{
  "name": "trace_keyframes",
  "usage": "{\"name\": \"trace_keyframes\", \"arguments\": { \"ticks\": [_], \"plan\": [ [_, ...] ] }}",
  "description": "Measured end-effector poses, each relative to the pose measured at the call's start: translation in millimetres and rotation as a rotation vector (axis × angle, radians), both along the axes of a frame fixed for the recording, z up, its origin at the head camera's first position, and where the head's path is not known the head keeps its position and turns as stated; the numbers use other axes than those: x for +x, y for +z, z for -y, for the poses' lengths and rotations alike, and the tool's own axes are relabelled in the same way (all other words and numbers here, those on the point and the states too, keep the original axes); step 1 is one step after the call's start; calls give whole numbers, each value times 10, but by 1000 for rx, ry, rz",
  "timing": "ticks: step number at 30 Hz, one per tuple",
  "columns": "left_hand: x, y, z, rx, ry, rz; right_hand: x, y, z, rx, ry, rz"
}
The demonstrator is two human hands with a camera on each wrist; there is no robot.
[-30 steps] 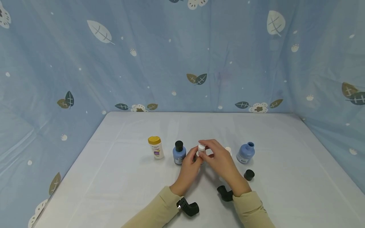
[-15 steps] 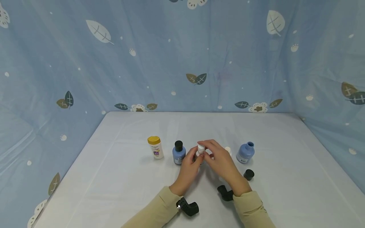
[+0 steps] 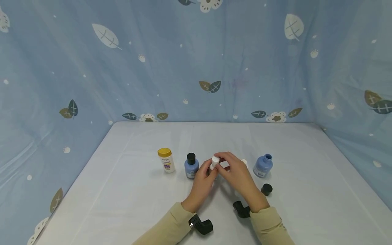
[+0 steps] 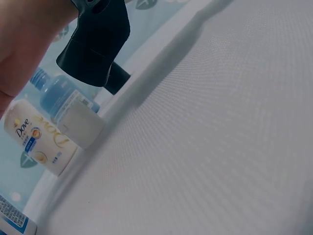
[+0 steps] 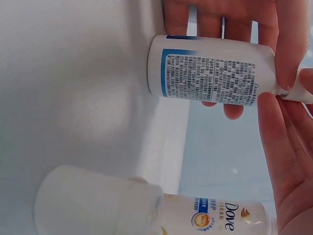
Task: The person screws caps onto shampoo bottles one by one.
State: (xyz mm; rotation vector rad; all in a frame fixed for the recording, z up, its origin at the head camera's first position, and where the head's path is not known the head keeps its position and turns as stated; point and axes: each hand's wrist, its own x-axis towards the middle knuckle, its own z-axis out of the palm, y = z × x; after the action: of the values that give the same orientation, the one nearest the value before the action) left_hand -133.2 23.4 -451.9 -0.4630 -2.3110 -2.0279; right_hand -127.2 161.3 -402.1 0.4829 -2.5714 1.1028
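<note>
my left grip (image 3: pixel 202 182) wrapped round a white plastic bottle (image 5: pixel 210 71), right grip (image 3: pixel 239 173) pinching its stubby white cap (image 3: pixel 215 160), pretty much mid white counter (image 3: pixel 122 211), well short of the far edge, black-capped blue plastic bottle (image 3: pixel 191 168) next door toward the left edge

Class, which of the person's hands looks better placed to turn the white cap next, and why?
Probably the right hand: it pinches the white cap at the top, while the left hand is occupied gripping the white bottle below.
</note>
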Motion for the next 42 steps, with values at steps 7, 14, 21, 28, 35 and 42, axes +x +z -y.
{"name": "trace_keyframes", "arguments": {
  "ticks": [7, 14, 21, 28, 35, 42],
  "plan": [
    [-33, -88, 0, 2, 2, -5, -1, -9, 8, -21, 16, -3],
    [57, 121, 16, 10, -14, -8, 1, -19, 17, -19, -1, 8],
    [117, 254, 22, -13, -10, 5, 5, -17, 29, -18, -23, 35],
    [109, 246, 25, -14, -15, -14, 0, -22, 25, -17, -7, 25],
    [120, 272, 31, -8, -23, -3, -3, -36, 33, 17, 8, -5],
    [119, 252, 16, -7, -9, -10, 4, -30, 36, 31, -1, -15]
  ]
}}
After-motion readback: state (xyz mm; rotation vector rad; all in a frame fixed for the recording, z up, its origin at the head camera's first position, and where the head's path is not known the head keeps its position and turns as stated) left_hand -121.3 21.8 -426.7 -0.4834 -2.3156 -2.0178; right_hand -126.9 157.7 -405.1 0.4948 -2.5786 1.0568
